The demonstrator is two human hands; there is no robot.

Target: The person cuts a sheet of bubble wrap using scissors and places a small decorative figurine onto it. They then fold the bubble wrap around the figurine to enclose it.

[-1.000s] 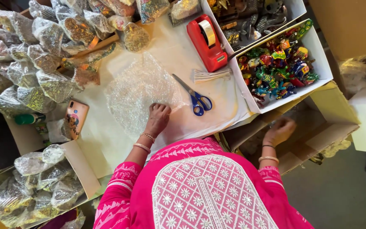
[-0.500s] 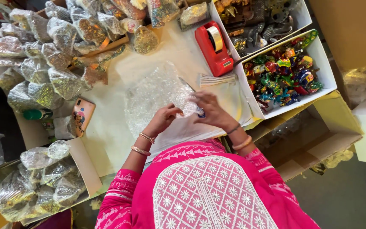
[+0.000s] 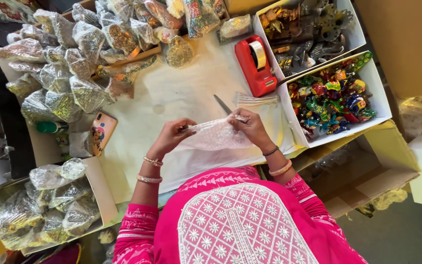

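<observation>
Both hands at desk (image 3: 172, 98) centre: left hand (image 3: 169, 137), right hand (image 3: 250, 128) fingers pinching bubble wrap sheet (image 3: 216, 137) ends. Open cloth at 12 o'clock. Scissors (image 3: 222, 104) mostly hidden behind right hand; red tape dispenser (image 3: 256, 66) at 1 o'clock.

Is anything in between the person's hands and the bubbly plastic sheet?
No, nothing visible. The left hand and the right hand each pinch an end of the bubble wrap directly, lifting it above the white table cover.
</observation>
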